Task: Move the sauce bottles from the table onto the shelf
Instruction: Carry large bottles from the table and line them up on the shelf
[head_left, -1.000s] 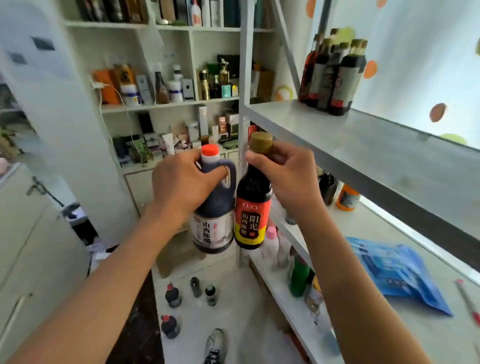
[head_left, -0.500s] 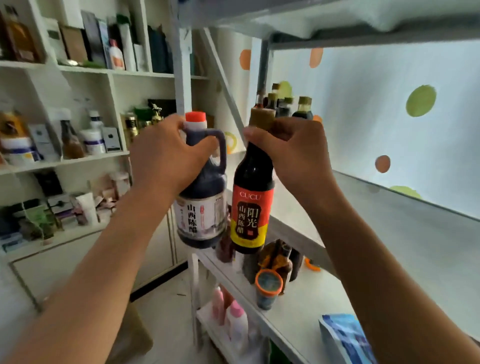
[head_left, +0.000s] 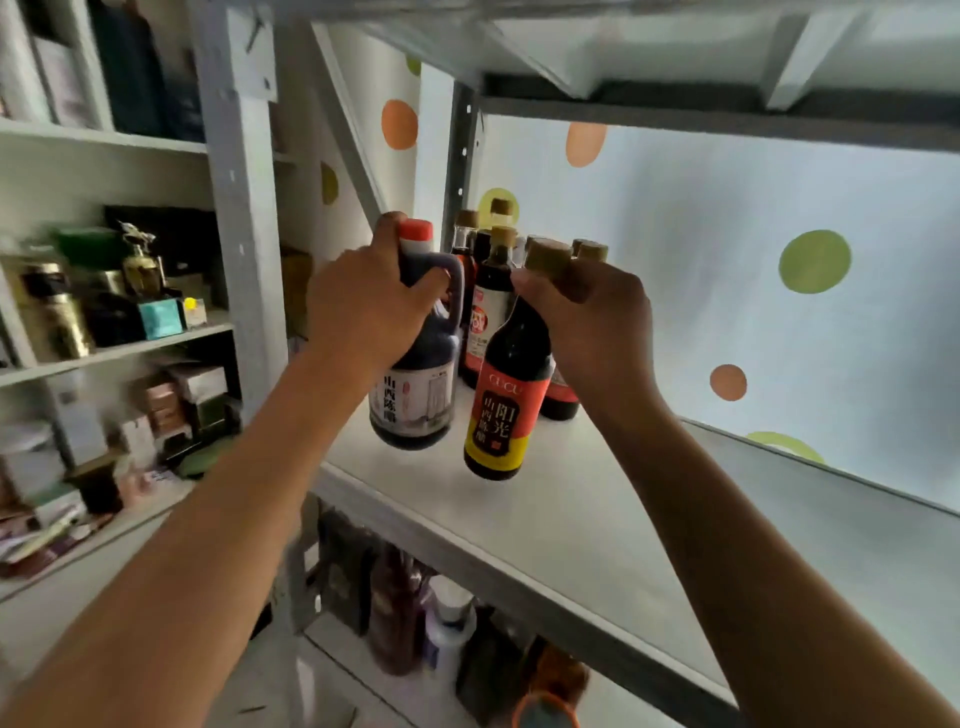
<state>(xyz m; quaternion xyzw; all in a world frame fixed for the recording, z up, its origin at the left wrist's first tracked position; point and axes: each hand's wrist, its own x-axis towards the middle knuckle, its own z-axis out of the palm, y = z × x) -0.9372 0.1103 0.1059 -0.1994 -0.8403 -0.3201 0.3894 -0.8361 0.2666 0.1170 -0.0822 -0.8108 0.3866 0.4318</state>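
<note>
Left hand (head_left: 371, 306) wrapped round neck and handle of squat dark jug bottle (head_left: 415, 384), red cap on top, white label with Chinese characters. Right hand (head_left: 592, 317) gripping slim dark bottle (head_left: 506, 395) at the neck just under its tan cap; red-and-yellow label reading CUCU. Both bottles held in the air over the left front part of the grey shelf (head_left: 571, 519), bases clear of the board, slim one tilted with its base swung left, toward the jug. Jug and slim bottle side by side, nearly touching. Just behind them, cluster of shelved bottles (head_left: 493, 291) standing upright at the back left corner, tan caps, dark glass, one with a red-white label. Spotted wall (head_left: 779, 270) behind the shelf, green and orange dots. Shelf board above, top of frame. Lower shelf under the grey one with blurred bottles (head_left: 447, 629), contents hard to make out. Off to the left, white cabinet (head_left: 119, 343) stacked with boxes and small jars, blurred.
</note>
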